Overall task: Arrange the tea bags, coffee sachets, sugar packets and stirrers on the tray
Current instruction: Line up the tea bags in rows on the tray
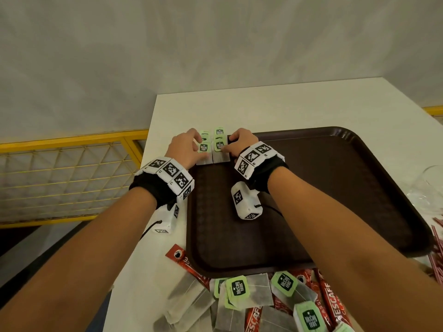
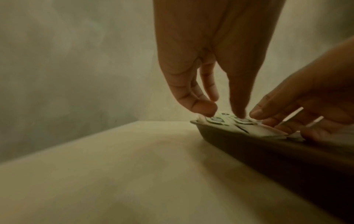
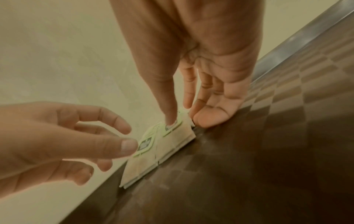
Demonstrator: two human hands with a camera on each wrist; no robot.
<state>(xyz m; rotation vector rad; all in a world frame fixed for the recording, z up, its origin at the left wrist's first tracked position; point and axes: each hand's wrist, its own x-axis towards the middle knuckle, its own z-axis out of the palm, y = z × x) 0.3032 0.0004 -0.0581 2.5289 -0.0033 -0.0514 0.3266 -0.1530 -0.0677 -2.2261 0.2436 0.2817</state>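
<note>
Head view shows both hands squaring two rows of tea bags in the tray's far-left corner: left hand and right hand press with relaxed, spread fingers. Nudge edges gently, pinning tags flat.

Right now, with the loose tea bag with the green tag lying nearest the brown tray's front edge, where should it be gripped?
Pinch the tea bag with the green tag by that stiff tag, coming from above. The tag lies face up atop the pile, while the limp pouch is overlapped by neighbours, so it would likely drag them.
</note>
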